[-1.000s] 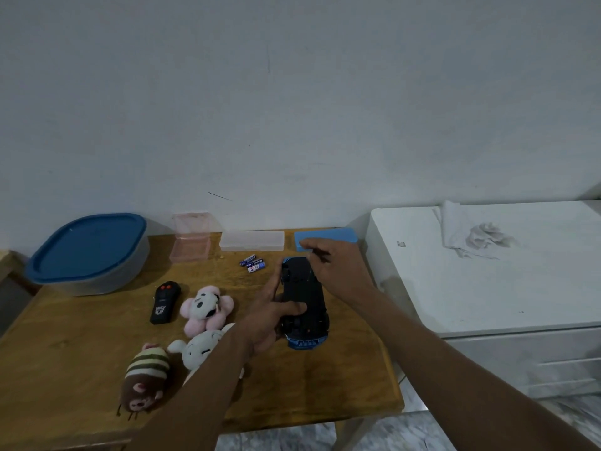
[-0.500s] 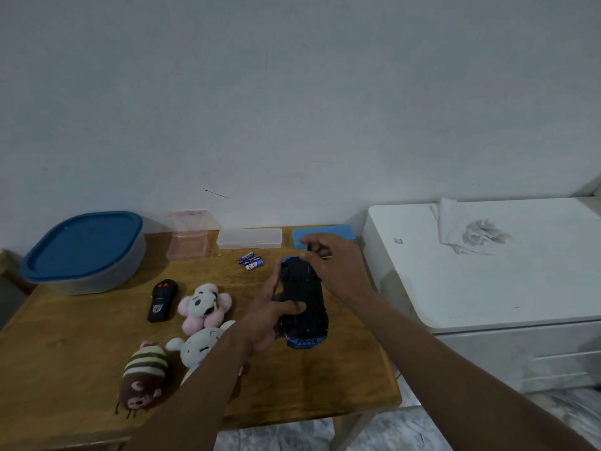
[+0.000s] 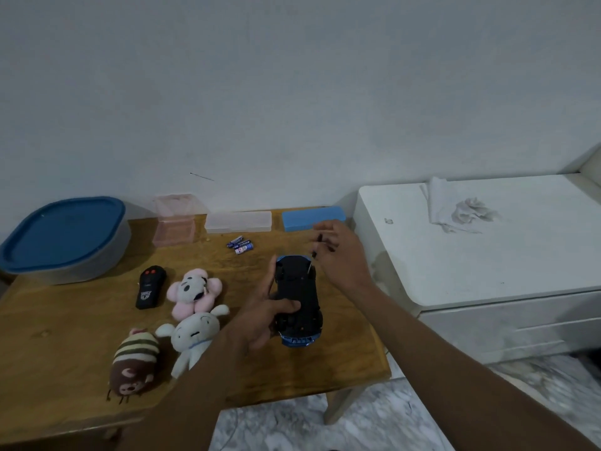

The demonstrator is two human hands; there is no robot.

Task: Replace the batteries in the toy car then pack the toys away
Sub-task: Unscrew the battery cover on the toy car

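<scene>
The blue toy car point(image 3: 297, 297) lies upside down on the wooden table point(image 3: 81, 327), its black underside up. My left hand point(image 3: 263, 315) grips its left side, thumb across the chassis. My right hand point(image 3: 338, 255) pinches a small screwdriver point(image 3: 314, 253) whose tip points down at the car's far end. Three batteries point(image 3: 240, 246) lie just behind the car. A black remote point(image 3: 149, 288) and three plush toys, pink point(image 3: 193, 289), white point(image 3: 193, 336) and striped brown point(image 3: 133, 362), lie to the left.
A grey tub with a blue lid point(image 3: 61, 236) stands at the back left. A pink box point(image 3: 175, 219), a clear case point(image 3: 239, 221) and a blue case point(image 3: 312, 218) line the wall. A white cabinet point(image 3: 487, 255) with a cloth point(image 3: 455, 209) stands right of the table.
My right hand has lifted slightly off the car's far end, and the screwdriver now shows between its fingers. My left hand keeps its hold on the car.
</scene>
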